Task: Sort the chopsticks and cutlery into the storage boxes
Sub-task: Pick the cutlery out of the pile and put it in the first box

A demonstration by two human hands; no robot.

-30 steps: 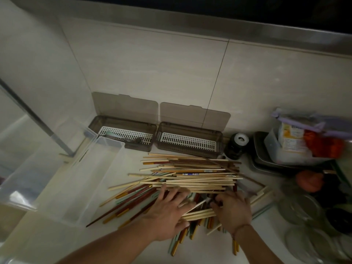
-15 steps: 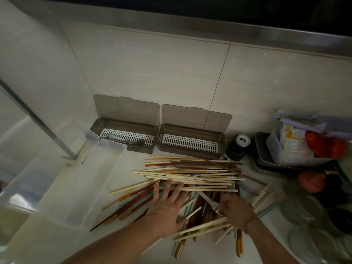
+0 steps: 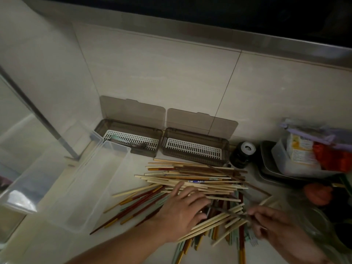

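Left hand (image 3: 182,212) lies spread, fingers straight, on a heap of chopsticks (image 3: 192,178) — right hand (image 3: 274,223), blurred, pinches a thin dark utensil (image 3: 226,211) just beside it.

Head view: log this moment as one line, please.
left hand flat on chopstick pile | right hand pinching thin metal utensil, blurred | left box holds cutlery | right box empty

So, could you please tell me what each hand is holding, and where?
Right hand pinches a thin dark metal utensil near one end; blurred. Left hand presses flat on the chopstick pile.
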